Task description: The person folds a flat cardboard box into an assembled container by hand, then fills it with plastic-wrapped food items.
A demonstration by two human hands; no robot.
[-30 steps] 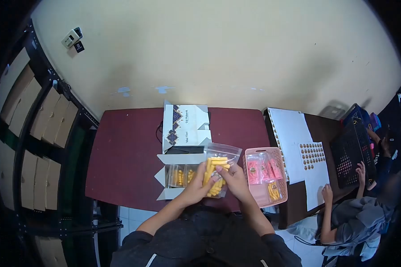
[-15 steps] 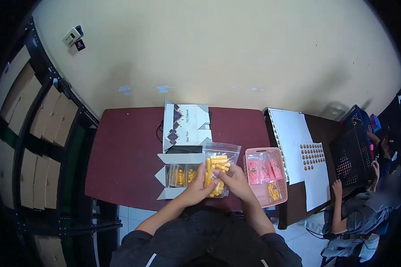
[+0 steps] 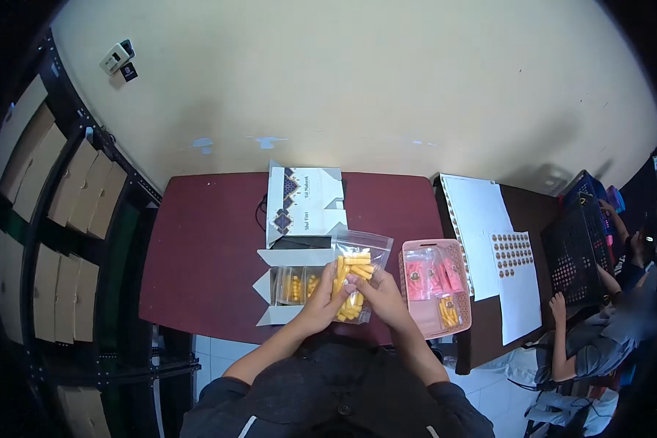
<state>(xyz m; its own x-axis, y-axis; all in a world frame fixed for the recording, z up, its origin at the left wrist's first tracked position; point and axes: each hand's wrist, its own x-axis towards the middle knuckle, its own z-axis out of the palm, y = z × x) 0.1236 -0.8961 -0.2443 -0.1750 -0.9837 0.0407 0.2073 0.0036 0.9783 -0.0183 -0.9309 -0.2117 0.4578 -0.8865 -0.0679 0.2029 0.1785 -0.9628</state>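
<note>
A clear zip bag of yellow sticks [image 3: 355, 274] is held upright over the front middle of the table. My left hand [image 3: 321, 301] grips its left side, and my right hand [image 3: 382, 298] grips its right side, with both thumbs meeting on the bag's front. Behind and left of the bag, an open white box [image 3: 296, 255] holds clear packs of yellow pieces [image 3: 293, 285]; its right part is hidden by the bag and my left hand.
Behind stands a printed white box [image 3: 310, 201]. On the right, a pink basket [image 3: 432, 244] holds pink packs [image 3: 431, 277] and a yellow pack [image 3: 449, 312]. Farther right are sticker sheets [image 3: 518, 299], a dark crate [image 3: 577, 255] and a co-worker's arm [image 3: 560, 336]. Shelves with cartons [image 3: 47, 292] stand left.
My hands and the bag have shifted very slightly, with the grip kept. At the far right, people's arms have moved a little near the crate.
</note>
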